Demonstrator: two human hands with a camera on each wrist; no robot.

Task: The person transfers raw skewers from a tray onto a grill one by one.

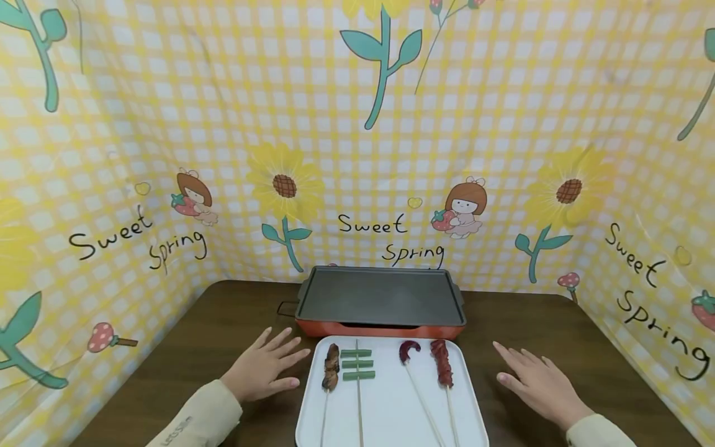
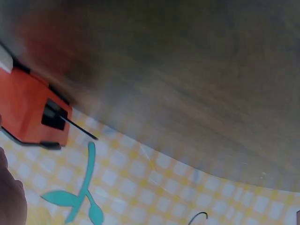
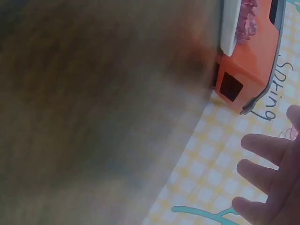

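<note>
My left hand [image 1: 267, 367] is held flat with fingers spread, just left of a white tray [image 1: 391, 397]. On the other side of the tray, my right hand [image 1: 539, 385] also has its fingers straight and holds nothing. Four separate skewers lie on the tray, handles toward me: a browned meat skewer [image 1: 331, 367] at far left, a green vegetable skewer [image 1: 358, 364] beside it, a curled dark-red tentacle-like skewer [image 1: 410, 352], and a red meat skewer [image 1: 442, 365] at right. In the right wrist view my fingers [image 3: 265, 145] are extended.
Right behind the tray stands an orange electric griddle [image 1: 380, 298] with a flat dark plate and a thin wire loop [image 1: 287, 308] at its left. Everything rests on a dark wooden table [image 1: 223, 323]. A yellow checked cloth [image 1: 357, 155] hangs around the back and sides.
</note>
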